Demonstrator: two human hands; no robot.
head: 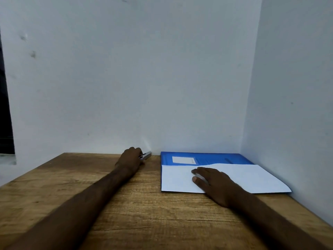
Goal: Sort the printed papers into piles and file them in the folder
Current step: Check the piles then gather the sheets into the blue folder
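Observation:
A blue folder (pixel 207 158) with a white label lies flat at the far right of the wooden table, against the wall. White papers (pixel 252 179) lie on top of it and cover its near part. My right hand (pixel 214 184) rests flat on the papers, fingers spread and pointing left. My left hand (pixel 131 157) reaches to the back edge of the table, its fingers closed around a small silver stapler (pixel 146 155) that sticks out to the right of the hand. The part of the stapler inside the hand is hidden.
The wooden table (pixel 126 204) stands in a corner: a white wall runs along its back edge and another white wall along its right side. A dark opening (pixel 5 114) shows at the far left.

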